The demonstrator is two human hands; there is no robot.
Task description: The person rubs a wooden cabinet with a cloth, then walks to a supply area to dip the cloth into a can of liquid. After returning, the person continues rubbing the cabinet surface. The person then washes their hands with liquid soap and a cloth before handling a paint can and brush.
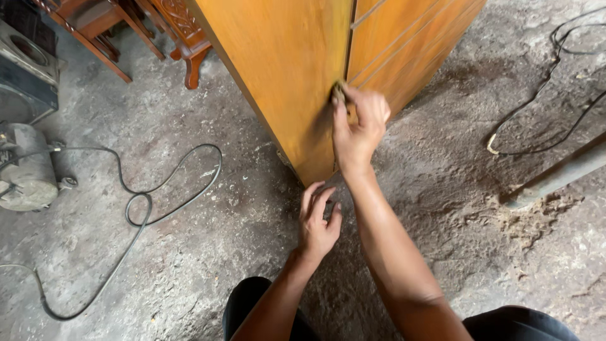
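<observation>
both bare forearms rise from the bottom centre of the frame, angled up toward the middle. the right hand [358, 129] sits higher, just above the frame's centre, its wrist bent slightly, fingers curled together and thumb pressed along their side so the hand is pinched closed at the fingertips. the left hand [317, 224] lies lower, just below centre, back facing up, fingers loosely spread and bent, closed on nothing.
</observation>
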